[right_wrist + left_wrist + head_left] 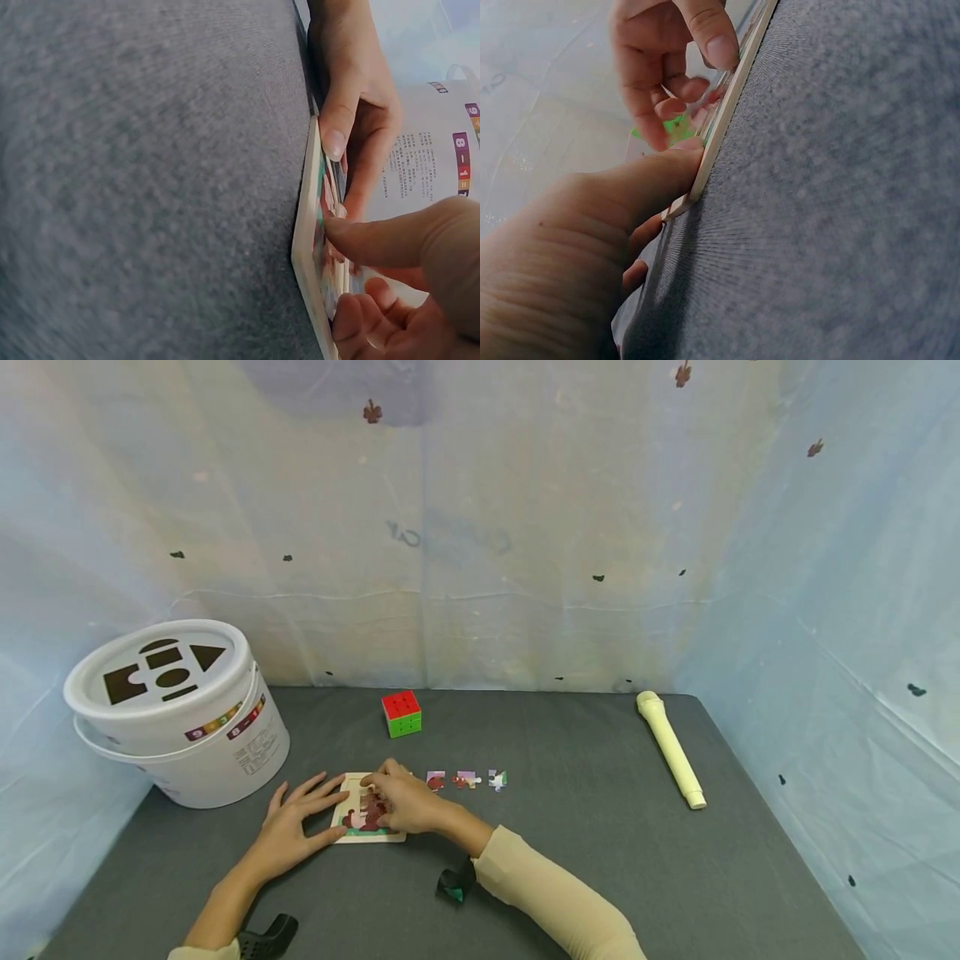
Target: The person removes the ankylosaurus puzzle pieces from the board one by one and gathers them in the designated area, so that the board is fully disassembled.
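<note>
A small jigsaw puzzle in a pale wooden frame (375,839) lies flat on the grey table, its picture brown, pink and green. My left hand (288,835) rests with spread fingers at the frame's left side, the thumb on its lower left corner. Over the picture is my right hand (411,800), its thumb touching the surface and its fingers bent loosely toward the upper part. I see no piece between thumb and fingers; the palm hides part of the picture. Three loose pieces lie in a row right of the frame: a red-purple piece (436,781), a middle piece (467,780) and a whitish-green piece (497,780).
Behind the puzzle stands a red and green puzzle cube (402,714). A white bucket (255,747) with a shape-cutout lid (217,681) is at the left. A pale yellow stick (671,750) lies at the right. Hanging sheets (525,527) enclose the table.
</note>
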A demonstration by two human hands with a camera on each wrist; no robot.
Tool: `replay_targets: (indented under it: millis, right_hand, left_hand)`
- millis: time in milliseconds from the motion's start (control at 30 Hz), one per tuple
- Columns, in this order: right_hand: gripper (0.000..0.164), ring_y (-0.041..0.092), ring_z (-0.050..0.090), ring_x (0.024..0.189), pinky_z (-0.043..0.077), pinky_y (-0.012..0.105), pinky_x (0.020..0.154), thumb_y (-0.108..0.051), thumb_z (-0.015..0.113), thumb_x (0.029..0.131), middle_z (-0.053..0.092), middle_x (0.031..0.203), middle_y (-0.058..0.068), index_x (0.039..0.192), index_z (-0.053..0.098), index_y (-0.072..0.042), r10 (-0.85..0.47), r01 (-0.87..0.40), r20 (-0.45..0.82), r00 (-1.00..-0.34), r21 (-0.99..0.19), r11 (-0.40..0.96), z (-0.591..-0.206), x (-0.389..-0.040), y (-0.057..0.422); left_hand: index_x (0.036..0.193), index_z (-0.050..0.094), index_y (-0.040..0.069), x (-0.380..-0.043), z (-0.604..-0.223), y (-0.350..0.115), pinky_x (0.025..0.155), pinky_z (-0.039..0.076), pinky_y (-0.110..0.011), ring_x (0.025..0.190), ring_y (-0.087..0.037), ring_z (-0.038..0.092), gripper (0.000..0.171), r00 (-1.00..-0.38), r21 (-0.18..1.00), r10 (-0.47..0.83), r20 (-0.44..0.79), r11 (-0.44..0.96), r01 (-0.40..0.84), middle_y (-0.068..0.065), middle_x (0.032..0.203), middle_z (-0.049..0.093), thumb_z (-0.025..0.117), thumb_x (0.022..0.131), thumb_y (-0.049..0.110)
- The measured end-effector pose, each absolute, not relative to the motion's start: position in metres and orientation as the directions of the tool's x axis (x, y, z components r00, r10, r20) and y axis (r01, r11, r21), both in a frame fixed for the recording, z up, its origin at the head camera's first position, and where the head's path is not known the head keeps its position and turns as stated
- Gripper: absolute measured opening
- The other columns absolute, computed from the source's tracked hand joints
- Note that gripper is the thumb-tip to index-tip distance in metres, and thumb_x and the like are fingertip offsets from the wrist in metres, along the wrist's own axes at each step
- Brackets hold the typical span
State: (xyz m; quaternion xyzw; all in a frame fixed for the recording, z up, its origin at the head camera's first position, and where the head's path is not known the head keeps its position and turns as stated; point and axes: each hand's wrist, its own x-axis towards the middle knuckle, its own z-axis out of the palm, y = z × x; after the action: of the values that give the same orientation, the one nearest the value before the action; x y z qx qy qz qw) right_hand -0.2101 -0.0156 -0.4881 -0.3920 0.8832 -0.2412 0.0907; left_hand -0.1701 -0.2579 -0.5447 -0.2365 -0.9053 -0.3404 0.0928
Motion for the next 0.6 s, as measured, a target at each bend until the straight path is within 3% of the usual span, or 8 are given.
replay_targets:
  millis: [133, 333, 600]
  right_hand:
    - [0.046, 0.010, 0.045, 0.098, 0.040, 0.014, 0.077, -0.015, 0.080, 0.086, 0.049, 0.114, 0.002, 0.129, 0.064, -0.011, -0.726, -0.660, 0.038, -0.686, -0.452, 0.600, -0.490, -0.210, -0.017]
    - [0.056, 0.011, 0.048, 0.101, 0.042, 0.016, 0.074, -0.025, 0.081, 0.086, 0.049, 0.121, 0.005, 0.137, 0.060, -0.014, -0.712, -0.655, 0.014, -0.702, -0.406, 0.638, -0.490, -0.210, -0.023]
    - [0.031, 0.009, 0.046, 0.094, 0.037, 0.015, 0.066, -0.027, 0.080, 0.087, 0.049, 0.113, 0.001, 0.114, 0.069, -0.017, -0.686, -0.630, 0.002, -0.728, -0.398, 0.667, -0.493, -0.209, -0.030]
  left_hand:
    - [0.133, 0.066, 0.010, -0.170, -0.546, -0.258, 0.106, 0.001, -0.077, 0.138, -0.046, 0.033, 0.059, -0.871, 0.573, 0.362, 0.332, 0.656, 0.492, -0.016, 0.148, 0.050, 0.082, 0.081, 0.034]
    - [0.133, 0.066, 0.011, -0.171, -0.547, -0.258, 0.106, 0.001, -0.077, 0.138, -0.046, 0.033, 0.058, -0.868, 0.567, 0.366, 0.335, 0.658, 0.496, -0.016, 0.148, 0.050, 0.082, 0.082, 0.035]
    - [0.133, 0.066, 0.011, -0.171, -0.548, -0.259, 0.107, 0.000, -0.076, 0.139, -0.045, 0.033, 0.058, -0.871, 0.572, 0.363, 0.330, 0.657, 0.491, -0.015, 0.148, 0.050, 0.082, 0.083, 0.035]
